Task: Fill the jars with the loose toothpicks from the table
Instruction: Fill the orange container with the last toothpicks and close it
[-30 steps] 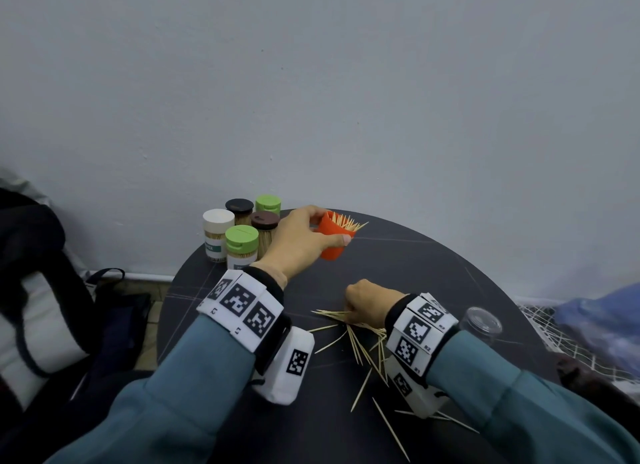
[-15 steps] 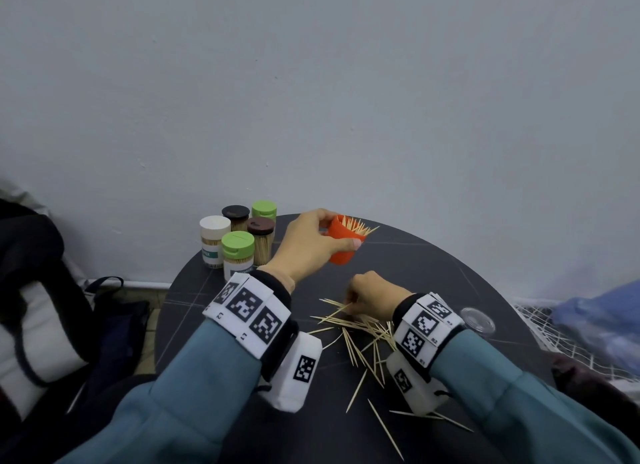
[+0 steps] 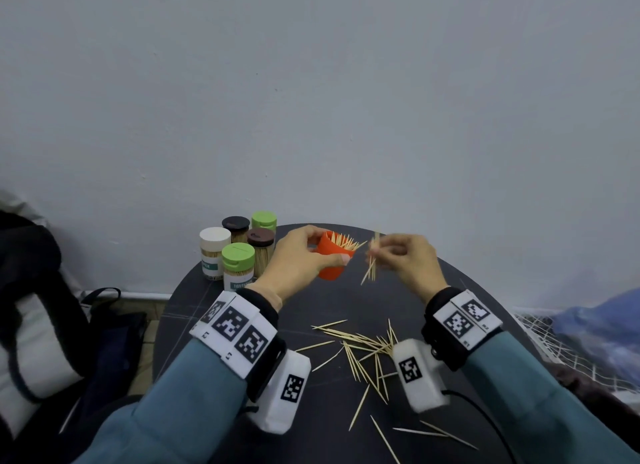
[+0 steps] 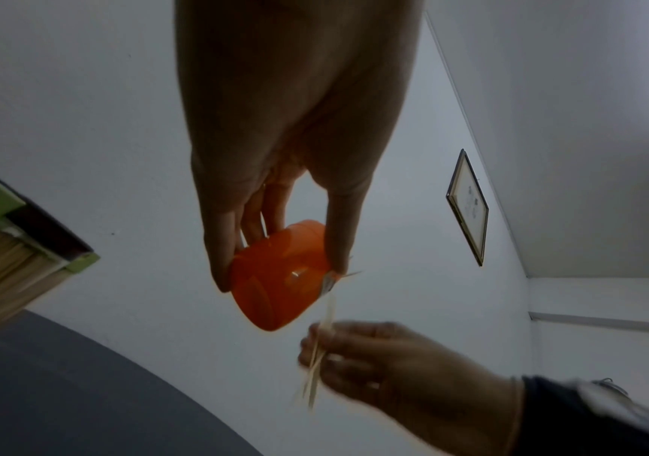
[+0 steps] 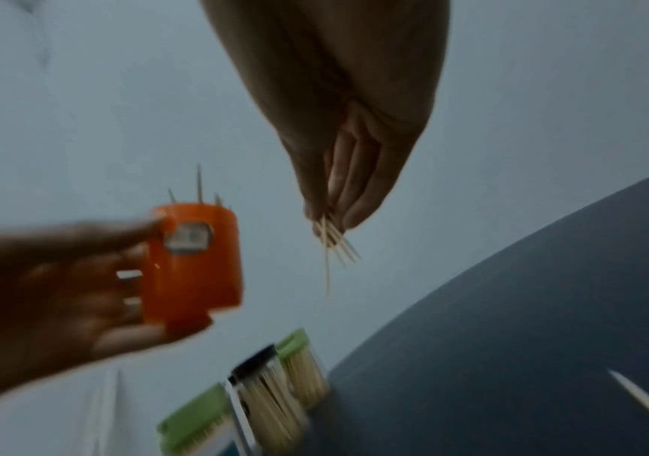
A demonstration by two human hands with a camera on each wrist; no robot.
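Two hands up above the round table (image 3: 221, 311): left hand (image 3: 294, 263) wraps the open orange jar (image 3: 334, 261), tilted, toothpick tips showing. Right hand (image 3: 412, 256) pinches a small bunch of toothpicks (image 3: 372, 261) just beside the jar mouth. Loose toothpicks (image 3: 360, 351) lie scattered near the wrists.

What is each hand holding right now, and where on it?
Left hand grips the orange jar round its side wall; right hand pinches a few toothpicks near their upper ends.

L hand (image 3: 294, 259) grips orange jar (image 3: 332, 261); R hand (image 3: 408, 256) pinches toothpicks (image 3: 372, 259).
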